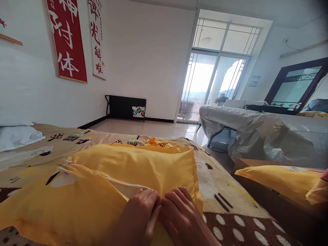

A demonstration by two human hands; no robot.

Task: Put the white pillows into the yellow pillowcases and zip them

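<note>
A yellow pillowcase point(133, 159) lies across the bed in front of me, plump as if filled. Its white zipper point(123, 184) runs along a partly open seam toward my fingers, and a printed patch in white and black shows at its left. My left hand point(143, 208) is closed on the fabric at the right end of the visible zipper. Right beside it, my right hand point(179, 212) pinches the same seam, the knuckles of both hands nearly touching. Whatever zipper pull lies between the fingers is hidden.
A patterned blanket point(217, 191) covers the bed. White bedding point(19, 136) lies at the left, crumpled yellow cloth point(162, 142) behind the pillowcase. Another yellow pillow point(276, 176) rests on a cardboard box point(246, 162) at the right. Beyond stands a plastic-covered table point(230, 114).
</note>
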